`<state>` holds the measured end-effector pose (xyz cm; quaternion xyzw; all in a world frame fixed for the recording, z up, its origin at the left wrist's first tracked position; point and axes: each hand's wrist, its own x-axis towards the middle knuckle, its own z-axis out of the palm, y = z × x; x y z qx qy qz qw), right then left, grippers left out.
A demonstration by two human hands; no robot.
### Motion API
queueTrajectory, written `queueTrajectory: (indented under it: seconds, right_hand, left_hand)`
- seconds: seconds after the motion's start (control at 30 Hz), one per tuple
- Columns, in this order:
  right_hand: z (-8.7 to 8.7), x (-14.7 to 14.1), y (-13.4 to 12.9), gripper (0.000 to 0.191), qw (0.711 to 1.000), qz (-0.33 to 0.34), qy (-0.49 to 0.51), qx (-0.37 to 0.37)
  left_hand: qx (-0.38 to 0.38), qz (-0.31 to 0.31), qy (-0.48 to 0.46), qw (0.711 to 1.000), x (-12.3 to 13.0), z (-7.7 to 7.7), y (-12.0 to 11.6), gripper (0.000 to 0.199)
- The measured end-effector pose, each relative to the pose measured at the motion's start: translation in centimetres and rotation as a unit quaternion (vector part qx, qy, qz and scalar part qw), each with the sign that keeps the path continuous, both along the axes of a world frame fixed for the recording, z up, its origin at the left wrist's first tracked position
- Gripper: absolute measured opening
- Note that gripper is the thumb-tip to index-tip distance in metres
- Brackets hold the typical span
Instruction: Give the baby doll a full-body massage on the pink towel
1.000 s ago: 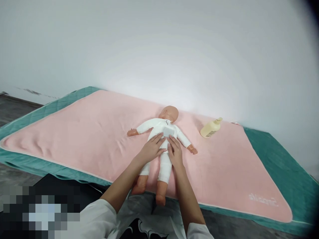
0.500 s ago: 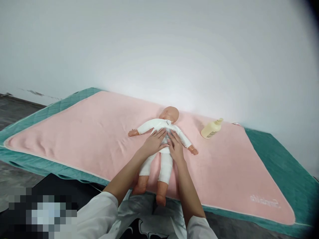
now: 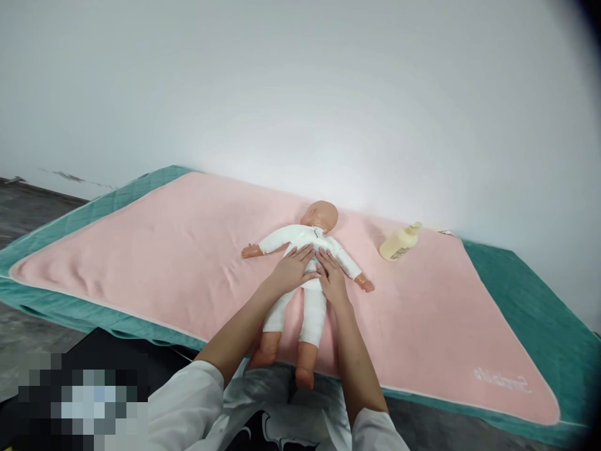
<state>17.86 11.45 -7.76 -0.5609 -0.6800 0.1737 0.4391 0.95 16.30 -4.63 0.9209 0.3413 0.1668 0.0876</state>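
Observation:
A baby doll [image 3: 313, 313] in white clothes lies face down or on its back, I cannot tell which, with its arms spread and its feet toward me. Flat across the left part of its torso rests my left hand [image 3: 293, 269], fingers stretched out. My right hand [image 3: 332, 274] lies beside it on the torso's right part, its fingers also extended. The two thumbs come close together near the middle. Both palms hide much of the doll's trunk.
Under the doll spreads a pink blanket [image 3: 154, 250] over a green mattress [image 3: 526, 300]. A cream pump bottle [image 3: 398, 244] lies tilted on the blanket to the doll's right. Behind rises a white wall [image 3: 300, 100]. A dark object [image 3: 126, 357], partly blurred out, sits at lower left.
Both hands stay on the doll's torso, with the right fingertips a little lower than before. The whole view has shifted very slightly; doll and bottle keep their places.

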Motion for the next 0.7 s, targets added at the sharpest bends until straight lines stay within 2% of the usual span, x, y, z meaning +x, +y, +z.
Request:
queueTrajectory:
  seconds: [0.23,0.4,0.7]
  right_hand:
    - [0.6,0.3,0.0,0.046,1.000,0.006,0.016,0.015]
    - [1.1,0.6,1.1,0.046,0.999,-0.008,0.022,0.031]
    - [0.6,1.1,2.6,0.051,1.000,-0.001,-0.019,0.005]
  left_hand:
    - [-0.007,-0.007,-0.002,1.000,-0.4,1.0,0.3,0.067]
    - [0.021,0.014,-0.010,1.000,-0.4,1.8,1.2,0.064]
    - [0.017,0.020,-0.010,1.000,0.5,0.9,2.3,0.067]
